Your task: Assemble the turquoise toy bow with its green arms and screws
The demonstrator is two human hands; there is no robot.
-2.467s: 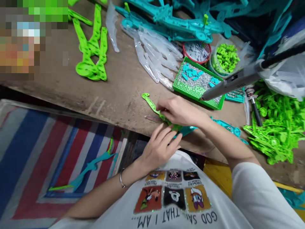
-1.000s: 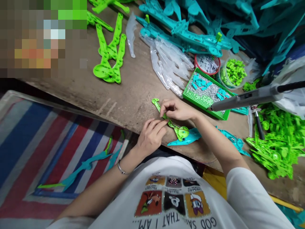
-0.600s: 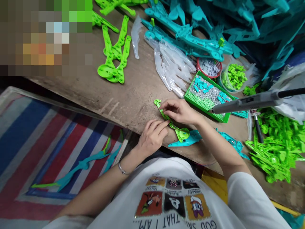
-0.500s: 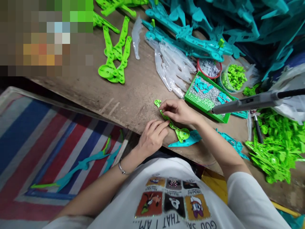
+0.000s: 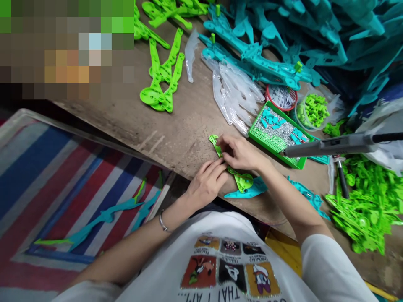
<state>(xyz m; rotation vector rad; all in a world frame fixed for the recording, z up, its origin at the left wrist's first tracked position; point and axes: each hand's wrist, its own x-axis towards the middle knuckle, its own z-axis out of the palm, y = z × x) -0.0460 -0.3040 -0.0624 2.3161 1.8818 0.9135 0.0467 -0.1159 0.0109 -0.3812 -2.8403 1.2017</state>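
A long green plastic arm piece [image 5: 242,180] lies near the front edge of the brown table [image 5: 176,126], with a round end toward me. My right hand [image 5: 241,152] pinches its middle with closed fingers. My left hand [image 5: 208,182] has its fingertips pressed on the same piece from the near side, fingers curled together. A teal plastic piece [image 5: 248,192] lies partly under the green one's round end.
A green tray [image 5: 261,140] of small screws and teal bits sits right of my hands, with a hanging grey screwdriver [image 5: 330,146] over it. Clear blades [image 5: 233,94], green arms [image 5: 162,84], teal assemblies [image 5: 252,58] and a green parts heap [image 5: 368,205] surround. A striped mat [image 5: 47,184] covers the floor left.
Both hands have stayed on the green piece; my left fingertips have closed in nearer to the right hand's pinch. The view has shifted slightly.
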